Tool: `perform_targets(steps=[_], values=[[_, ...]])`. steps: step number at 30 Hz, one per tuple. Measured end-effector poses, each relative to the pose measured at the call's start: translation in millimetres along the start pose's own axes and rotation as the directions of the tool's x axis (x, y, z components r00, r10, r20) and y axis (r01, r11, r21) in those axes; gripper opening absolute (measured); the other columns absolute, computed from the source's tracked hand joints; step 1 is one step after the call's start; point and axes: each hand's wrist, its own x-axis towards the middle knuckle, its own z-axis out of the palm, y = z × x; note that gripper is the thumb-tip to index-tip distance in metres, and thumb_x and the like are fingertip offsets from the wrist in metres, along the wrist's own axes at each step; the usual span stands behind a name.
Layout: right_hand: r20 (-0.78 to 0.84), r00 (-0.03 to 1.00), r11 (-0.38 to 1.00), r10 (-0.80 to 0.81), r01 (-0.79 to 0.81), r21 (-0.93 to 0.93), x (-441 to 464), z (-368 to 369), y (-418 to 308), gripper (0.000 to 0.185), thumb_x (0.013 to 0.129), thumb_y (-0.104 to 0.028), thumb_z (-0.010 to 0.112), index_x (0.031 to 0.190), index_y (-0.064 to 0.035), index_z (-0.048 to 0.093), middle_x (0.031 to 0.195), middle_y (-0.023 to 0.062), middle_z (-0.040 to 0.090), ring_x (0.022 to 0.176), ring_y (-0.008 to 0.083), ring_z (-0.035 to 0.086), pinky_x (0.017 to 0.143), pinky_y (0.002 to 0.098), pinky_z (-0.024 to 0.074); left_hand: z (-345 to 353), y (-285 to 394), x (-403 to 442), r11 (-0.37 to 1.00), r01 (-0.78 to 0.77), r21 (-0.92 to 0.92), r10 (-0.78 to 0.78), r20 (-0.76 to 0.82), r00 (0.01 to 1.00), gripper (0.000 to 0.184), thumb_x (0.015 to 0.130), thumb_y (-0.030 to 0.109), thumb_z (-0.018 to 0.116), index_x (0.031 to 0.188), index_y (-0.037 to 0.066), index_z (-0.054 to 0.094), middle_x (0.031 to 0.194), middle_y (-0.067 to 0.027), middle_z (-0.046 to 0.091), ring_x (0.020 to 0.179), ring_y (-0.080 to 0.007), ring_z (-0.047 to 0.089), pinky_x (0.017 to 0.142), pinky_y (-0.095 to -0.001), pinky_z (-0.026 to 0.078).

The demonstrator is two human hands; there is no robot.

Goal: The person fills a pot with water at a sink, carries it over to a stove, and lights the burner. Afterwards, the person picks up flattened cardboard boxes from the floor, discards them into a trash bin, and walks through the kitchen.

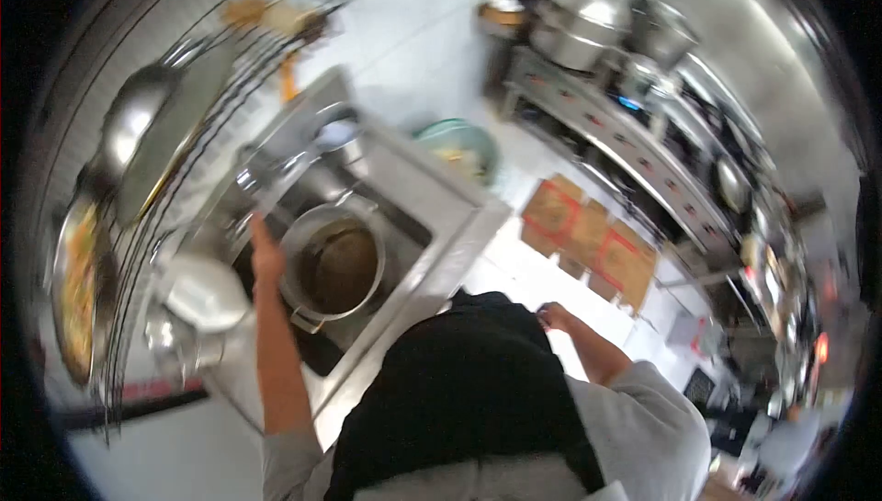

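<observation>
My left hand (266,255) reaches over the sink (418,225) beside the metal faucet (262,173). Its fingers look stretched out towards the faucet, though blur hides whether they touch it. Just right of that hand, a large metal pot (333,262) with brownish contents stands in the sink. A smaller metal container (338,133) sits behind the faucet. My right hand (554,317) is low at my side, near the edge of my black apron (469,391). Its fingers look curled, and what they hold, if anything, is too blurred to make out.
A wire rack (175,170) with pans runs along the left. A green tub (459,147) stands on the floor behind the sink. Flattened cardboard (588,239) lies on the floor. The stove (625,147) at right carries large pots and shows a blue flame. A person (788,441) is far right.
</observation>
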Motion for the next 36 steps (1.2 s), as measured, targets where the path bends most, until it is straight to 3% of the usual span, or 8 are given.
perform_targets(steps=[2, 5, 10, 19, 24, 33, 34, 36], values=[[-0.074, 0.963, 0.720, 0.259, -0.142, 0.679, -3, 17, 2, 0.022, 0.087, -0.015, 0.050, 0.096, -0.0005, 0.064, 0.072, 0.0105, 0.063, 0.059, 0.0186, 0.061, 0.052, 0.0321, 0.0527, -22, 16, -3, 0.993, 0.046, -0.108, -0.039, 0.063, 0.997, 0.087, 0.074, -0.004, 0.049, 0.147, 0.012, 0.004, 0.153, -0.0117, 0.005, 0.129, -0.0353, 0.033, 0.083, -0.0392, 0.046], [0.213, 0.847, 0.339, 0.487, -0.408, 0.848, -6, -4, -21, 0.013, 0.068, -0.008, 0.064, 0.081, -0.0069, 0.061, 0.091, 0.0103, 0.068, 0.075, 0.0236, 0.068, 0.060, 0.0345, 0.0530, -27, 18, -6, 0.989, 0.041, -0.144, -0.036, 0.037, 0.999, 0.087, 0.074, -0.004, 0.050, 0.147, 0.012, 0.005, 0.153, -0.0124, 0.004, 0.126, -0.0393, 0.038, 0.079, -0.0412, 0.050], [-0.164, 0.982, 0.948, 0.091, -0.035, 0.316, 3, 21, 0, 0.018, 0.070, -0.015, 0.065, 0.085, -0.0062, 0.060, 0.081, 0.0087, 0.067, 0.069, 0.0217, 0.065, 0.057, 0.0332, 0.0534, -23, 15, -5, 0.990, -0.044, -0.134, 0.037, -0.057, 0.998, 0.084, 0.074, -0.003, 0.049, 0.146, 0.007, 0.006, 0.152, -0.0132, 0.005, 0.131, -0.0379, 0.030, 0.088, -0.0429, 0.046], [-0.011, 0.974, 0.827, 0.225, -0.185, 0.530, 12, 17, 12, 0.024, 0.091, -0.015, 0.047, 0.106, -0.0003, 0.060, 0.082, 0.0128, 0.066, 0.068, 0.0199, 0.065, 0.055, 0.0319, 0.0558, -35, 27, -7, 0.973, 0.083, -0.218, -0.076, 0.038, 0.996, 0.088, 0.073, -0.003, 0.052, 0.146, 0.011, 0.006, 0.153, -0.0105, 0.004, 0.132, -0.0362, 0.029, 0.094, -0.0424, 0.044], [0.202, 0.840, 0.354, 0.503, -0.413, 0.839, -5, -29, -34, 0.010, 0.084, -0.007, 0.052, 0.082, -0.0003, 0.059, 0.082, 0.0112, 0.065, 0.067, 0.0189, 0.065, 0.045, 0.0305, 0.0484, -22, 12, -8, 0.988, -0.025, -0.154, 0.015, -0.067, 0.998, 0.091, 0.070, -0.005, 0.053, 0.146, 0.012, 0.006, 0.153, -0.0102, 0.005, 0.131, -0.0356, 0.032, 0.091, -0.0410, 0.045], [-0.163, 0.985, 0.959, 0.060, -0.012, 0.282, 4, 16, 20, 0.020, 0.088, -0.017, 0.052, 0.096, -0.0019, 0.064, 0.076, 0.0130, 0.064, 0.069, 0.0245, 0.063, 0.064, 0.0358, 0.0529, -24, 13, -8, 0.966, 0.166, -0.199, -0.152, 0.081, 0.985, 0.088, 0.072, -0.005, 0.047, 0.147, 0.011, 0.004, 0.153, -0.0115, 0.005, 0.140, -0.0293, 0.013, 0.111, -0.0349, 0.022], [-0.306, 0.921, 0.970, -0.243, 0.219, -0.110, -1, 12, 17, 0.020, 0.082, -0.017, 0.055, 0.094, -0.0037, 0.065, 0.086, 0.0143, 0.065, 0.080, 0.0283, 0.063, 0.072, 0.0374, 0.0511, 14, -31, -5, 0.998, -0.047, -0.042, 0.043, -0.087, 0.995, 0.089, 0.071, -0.004, 0.048, 0.147, 0.013, 0.004, 0.154, -0.0103, 0.005, 0.138, -0.0294, 0.019, 0.108, -0.0351, 0.028], [-0.269, 0.958, 0.977, 0.094, -0.037, 0.209, -2, 17, 12, 0.021, 0.083, -0.016, 0.058, 0.097, -0.0020, 0.063, 0.084, 0.0133, 0.064, 0.068, 0.0201, 0.063, 0.058, 0.0311, 0.0518, 7, -26, -5, 0.996, 0.036, -0.078, -0.039, -0.044, 0.998, 0.090, 0.072, -0.001, 0.049, 0.147, 0.014, 0.003, 0.153, -0.0106, 0.004, 0.126, -0.0369, 0.038, 0.093, -0.0411, 0.043]])
